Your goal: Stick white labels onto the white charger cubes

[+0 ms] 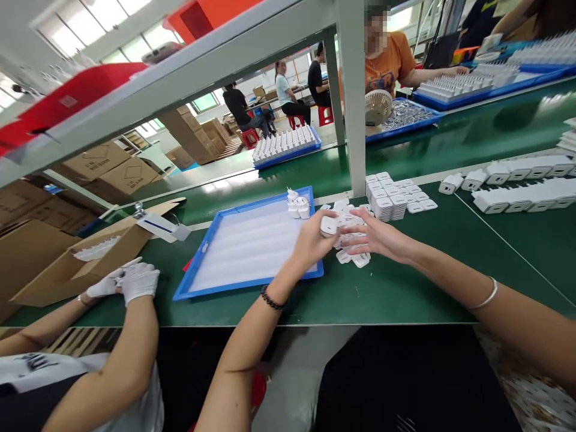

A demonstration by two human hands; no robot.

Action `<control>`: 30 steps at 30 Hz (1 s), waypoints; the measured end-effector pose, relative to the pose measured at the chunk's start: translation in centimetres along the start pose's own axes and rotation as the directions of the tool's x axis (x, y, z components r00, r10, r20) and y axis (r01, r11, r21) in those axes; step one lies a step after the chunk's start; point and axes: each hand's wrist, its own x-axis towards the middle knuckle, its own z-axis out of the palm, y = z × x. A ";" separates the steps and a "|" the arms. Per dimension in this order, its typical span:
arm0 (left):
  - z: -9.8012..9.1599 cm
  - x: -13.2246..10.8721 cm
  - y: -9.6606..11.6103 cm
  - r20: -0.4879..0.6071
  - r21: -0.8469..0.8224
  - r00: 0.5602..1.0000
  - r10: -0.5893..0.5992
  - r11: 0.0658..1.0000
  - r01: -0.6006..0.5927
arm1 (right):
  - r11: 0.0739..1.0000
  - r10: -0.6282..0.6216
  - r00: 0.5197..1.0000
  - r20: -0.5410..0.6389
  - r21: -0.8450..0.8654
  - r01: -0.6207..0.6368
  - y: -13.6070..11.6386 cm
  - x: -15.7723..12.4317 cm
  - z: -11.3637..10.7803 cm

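My left hand (312,240) is closed on a white charger (328,225), held just right of a blue tray (207,273) with a white ribbed liner. My right hand (380,235) reaches in from the right, its fingers curled over a loose pile of white chargers (355,255) on the green table. Two or three chargers (297,205) stand in the tray's far right corner. A neat block of stacked chargers (396,198) lies just beyond my right hand.
A co-worker's white-gloved hands (128,282) work at my left beside an open cardboard box (85,258). A white post (355,102) rises behind the pile. Rows of chargers (522,186) lie at the right. Other people sit at benches beyond, with more blue trays (288,147).
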 end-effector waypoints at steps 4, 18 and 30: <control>-4.0 1.1 -3.1 0.121 0.349 0.935 -0.334 0.896 0.275 | 0.999 -0.023 0.996 -0.092 -0.042 0.019 -0.2 0.8 -1.2; -4.1 6.8 -5.6 0.354 0.831 0.697 -0.624 0.552 0.071 | 0.985 0.013 0.988 -0.153 -0.167 -0.039 0.3 2.2 -2.1; -6.6 5.2 0.8 0.445 0.662 0.896 0.005 0.671 -0.333 | 0.864 -0.353 0.901 -0.251 -0.457 0.212 -1.7 3.4 -3.3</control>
